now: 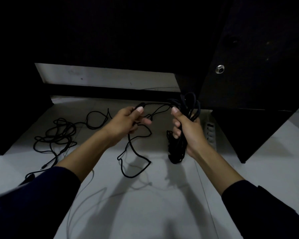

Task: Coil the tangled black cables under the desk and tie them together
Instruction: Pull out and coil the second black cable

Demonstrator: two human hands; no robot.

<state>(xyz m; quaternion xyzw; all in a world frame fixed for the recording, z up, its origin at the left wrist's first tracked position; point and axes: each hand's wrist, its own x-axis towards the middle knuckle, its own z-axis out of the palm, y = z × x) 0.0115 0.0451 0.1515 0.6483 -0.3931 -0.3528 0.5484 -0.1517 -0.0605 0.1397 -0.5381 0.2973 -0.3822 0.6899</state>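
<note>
Black cable coil point(181, 135), gathered in loops, hangs from the right hand point(188, 130), whose fingers wrap tightly around it beneath the desk point(248, 57). The left hand point(128, 121) pinches the free strand point(133, 152), which trails to the pale floor point(162, 204). A second tangle point(59, 133) lies uncoiled well to the left. Likely risks: the trailing strand may kink or snag as it is drawn in, and loops could slip from the grip before tying. A power strip point(211, 133) lies just beside the coil. No legible writing is visible.
</note>
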